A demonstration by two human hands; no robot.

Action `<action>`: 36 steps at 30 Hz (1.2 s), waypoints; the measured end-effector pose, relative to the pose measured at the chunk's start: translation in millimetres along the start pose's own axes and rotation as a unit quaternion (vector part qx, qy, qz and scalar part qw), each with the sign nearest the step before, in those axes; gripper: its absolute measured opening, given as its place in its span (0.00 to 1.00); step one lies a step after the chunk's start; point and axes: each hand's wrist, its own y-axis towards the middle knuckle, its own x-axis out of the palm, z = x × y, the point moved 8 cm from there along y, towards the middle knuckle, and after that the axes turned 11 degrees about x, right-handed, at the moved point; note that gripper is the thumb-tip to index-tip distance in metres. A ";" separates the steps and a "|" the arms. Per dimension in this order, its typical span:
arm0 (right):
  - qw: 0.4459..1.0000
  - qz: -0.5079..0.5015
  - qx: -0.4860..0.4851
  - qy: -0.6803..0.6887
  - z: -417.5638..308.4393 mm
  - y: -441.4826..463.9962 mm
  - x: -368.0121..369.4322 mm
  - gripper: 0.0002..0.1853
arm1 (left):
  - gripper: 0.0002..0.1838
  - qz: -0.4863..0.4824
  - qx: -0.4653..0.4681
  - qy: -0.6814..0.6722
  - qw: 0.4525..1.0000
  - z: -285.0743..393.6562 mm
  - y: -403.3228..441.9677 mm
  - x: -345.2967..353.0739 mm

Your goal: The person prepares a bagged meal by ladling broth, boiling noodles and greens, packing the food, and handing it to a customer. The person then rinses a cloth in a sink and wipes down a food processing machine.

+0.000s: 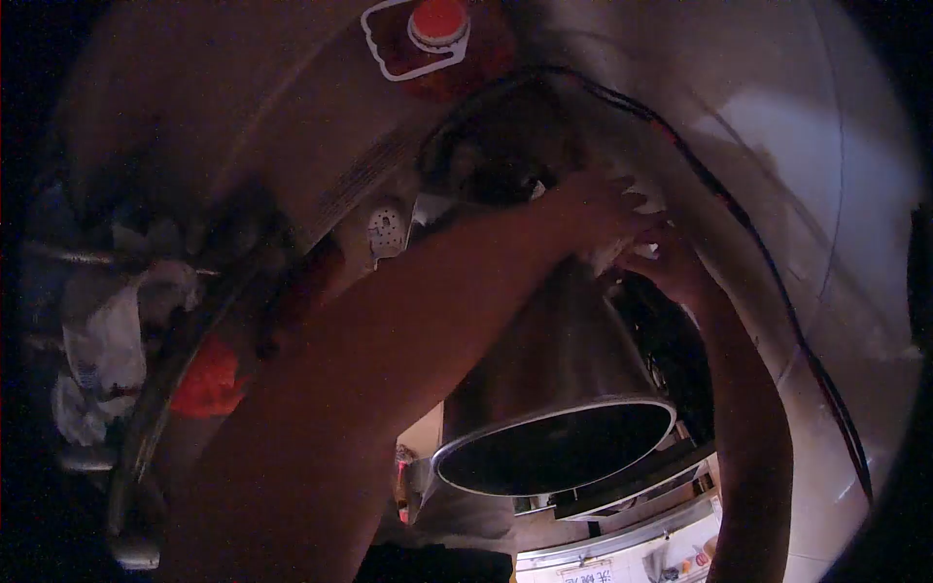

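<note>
Both arms reach forward over a large dark metal pot or bucket [554, 447], whose round rim faces the camera at the lower middle. My left hand [607, 209] and my right hand [671, 264] meet just beyond it, close to the wall. Between them is something small and whitish [607, 255], too dim to identify. The fingers of both hands are bent around it, and the two hands nearly touch. Shadow hides part of the fingers.
A dark cable [748, 219] runs down the pale wall at the right. A container with a red cap [437, 21] stands at the top. At the left are whitish cloth or bags [107, 330] and a red item [207, 379]. A perforated white piece [386, 228] lies near my left forearm.
</note>
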 end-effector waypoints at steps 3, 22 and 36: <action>1.000 -0.009 0.024 -0.013 21.0 11.8 -4.6 0.16 | 0.28 -0.154 -0.008 -0.066 0.986 -2.2 13.1 -10.4; 0.868 0.003 -0.169 -0.467 -181.4 81.4 128.6 0.54 | 0.40 -0.124 -0.230 0.095 0.961 -45.8 -152.9 -164.1; 0.789 0.002 -0.316 -0.527 -266.3 62.9 206.0 0.64 | 0.43 0.068 -0.398 -0.030 0.914 13.2 -248.9 -238.6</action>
